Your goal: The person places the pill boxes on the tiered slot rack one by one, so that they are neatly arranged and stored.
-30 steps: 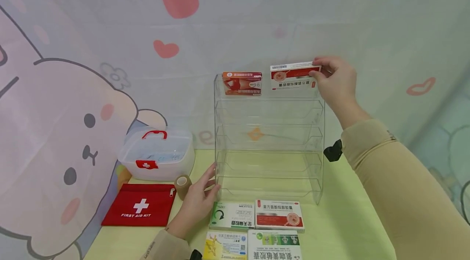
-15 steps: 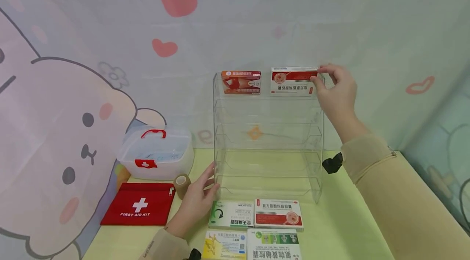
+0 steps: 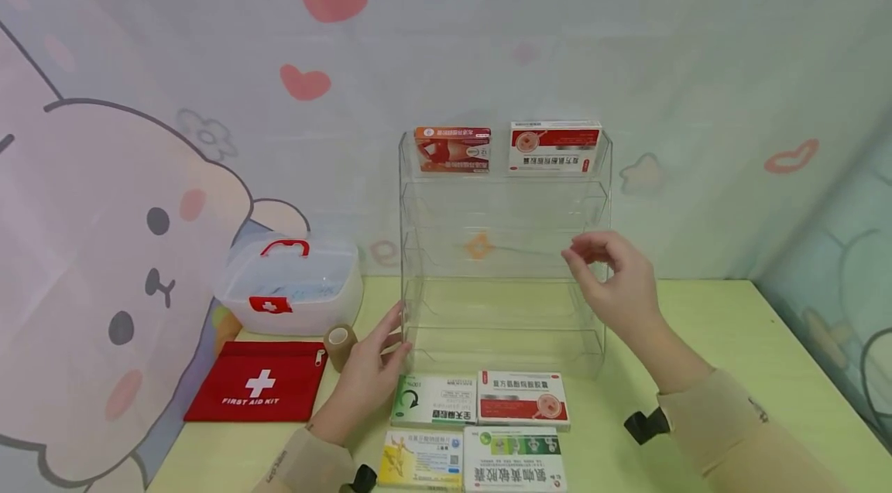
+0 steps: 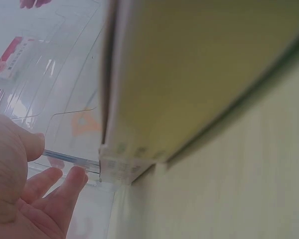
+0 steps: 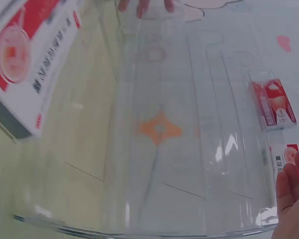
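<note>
A clear acrylic tiered rack (image 3: 502,329) stands upright on the table. Its top tier bears an orange-red medicine box (image 3: 453,151) at left and a red-and-white medicine box (image 3: 554,148) at right. My left hand (image 3: 368,371) holds the rack's lower left side; in the left wrist view the panel edge passes between thumb (image 4: 34,145) and fingers. Loosely curled and holding nothing, my right hand (image 3: 620,284) is in front of the rack's right side. Before the rack lie a green-and-white box (image 3: 435,400), another red-and-white box (image 3: 523,398), a yellow box (image 3: 421,460) and a white-green box (image 3: 516,460).
Left of the rack are a translucent first-aid case (image 3: 293,284) with a red handle, a red first-aid pouch (image 3: 258,382) and a tan bandage roll (image 3: 340,346). A printed cloth backdrop (image 3: 446,29) hangs behind the table (image 3: 704,338).
My right hand has let go of the red-and-white box, now seated on the top tier, and has come down toward the rack's middle. My left hand stays at the rack's side.
</note>
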A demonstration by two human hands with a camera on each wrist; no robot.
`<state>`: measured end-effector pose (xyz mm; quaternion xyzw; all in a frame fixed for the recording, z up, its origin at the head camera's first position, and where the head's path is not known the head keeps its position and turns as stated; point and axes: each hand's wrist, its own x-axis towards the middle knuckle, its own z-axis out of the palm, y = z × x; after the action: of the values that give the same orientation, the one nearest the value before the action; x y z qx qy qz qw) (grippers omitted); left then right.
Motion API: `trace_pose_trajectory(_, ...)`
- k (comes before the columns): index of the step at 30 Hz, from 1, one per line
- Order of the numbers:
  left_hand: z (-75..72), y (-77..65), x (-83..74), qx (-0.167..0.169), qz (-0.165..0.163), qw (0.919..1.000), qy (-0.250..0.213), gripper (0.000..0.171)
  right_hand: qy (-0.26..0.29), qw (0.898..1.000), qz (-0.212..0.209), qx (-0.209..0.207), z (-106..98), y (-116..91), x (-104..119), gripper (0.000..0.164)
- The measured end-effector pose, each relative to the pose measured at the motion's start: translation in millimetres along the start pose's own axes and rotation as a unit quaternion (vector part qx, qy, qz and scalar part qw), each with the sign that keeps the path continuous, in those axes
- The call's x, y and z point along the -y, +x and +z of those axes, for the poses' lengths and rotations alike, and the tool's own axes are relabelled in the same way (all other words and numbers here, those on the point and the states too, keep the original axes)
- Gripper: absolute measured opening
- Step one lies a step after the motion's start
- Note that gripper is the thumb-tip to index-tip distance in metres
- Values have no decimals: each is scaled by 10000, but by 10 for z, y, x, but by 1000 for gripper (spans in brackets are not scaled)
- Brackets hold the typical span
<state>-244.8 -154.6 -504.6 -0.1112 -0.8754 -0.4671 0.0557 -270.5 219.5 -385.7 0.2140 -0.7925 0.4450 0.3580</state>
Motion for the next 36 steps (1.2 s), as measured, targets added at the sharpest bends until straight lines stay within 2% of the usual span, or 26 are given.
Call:
trace_pose_trajectory(5, -8, 12, 1, -7, 165, 9998, 53, 78, -5, 9988, 30, 490, 39, -403, -2, 21)
trace_pose_trajectory(11, -16, 7, -5, -13, 111, 9999, 44, 78, 86, 9960, 89, 882, 72, -709, -24, 25)
trace_pose_trajectory(20, -7, 14, 5, 0, 58, 10000, 16, 77, -230, 9903, 127, 1365, 76, -1053, -69, 26)
trace_pose_trajectory(24, -9, 14, 8, -43, 65, 10000, 4, 77, -167, 9857, 233, 1664, 87, -1161, -112, 26)
trace_pose_trajectory(30, -5, 3, 1, -53, 32, 10000, -23, 78, -312, 9814, 267, 1873, 131, -1288, -135, 24)
trace_pose_trajectory(33, 1, -3, -4, -68, 102, 9999, -17, 78, -309, 9790, 464, 1961, 147, -1357, -140, 21)
trace_pose_trajectory(36, -1, 0, -6, -52, 131, 9999, -8, 78, -335, 9741, 861, 2062, 157, -1420, -149, 19)
